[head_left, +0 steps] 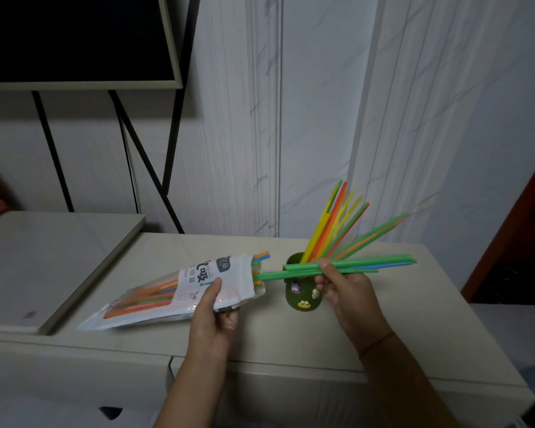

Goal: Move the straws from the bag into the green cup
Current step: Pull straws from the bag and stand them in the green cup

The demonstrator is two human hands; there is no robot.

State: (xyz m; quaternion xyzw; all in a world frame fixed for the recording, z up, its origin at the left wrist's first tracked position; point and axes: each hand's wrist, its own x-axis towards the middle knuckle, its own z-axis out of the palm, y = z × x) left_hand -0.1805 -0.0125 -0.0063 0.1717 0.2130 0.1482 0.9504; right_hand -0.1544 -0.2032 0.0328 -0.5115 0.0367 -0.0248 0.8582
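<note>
A clear-and-white plastic straw bag (179, 291) lies tilted on the cabinet top, its open mouth facing right, with several coloured straws inside. My left hand (212, 316) grips the bag near its mouth, thumb on top. My right hand (340, 288) pinches a small bundle of green and blue straws (368, 264), held level, their left ends near the bag's mouth. Behind that bundle stands the green cup (303, 296) with small figures on its front. Several yellow, orange and green straws (337, 230) stand fanned out in the cup.
The beige cabinet top (291, 335) runs to an edge on the right near a dark red panel (513, 242). A raised grey slab (53, 264) lies at the left. A dark screen on black legs (74, 38) stands behind. The wall is close behind the cup.
</note>
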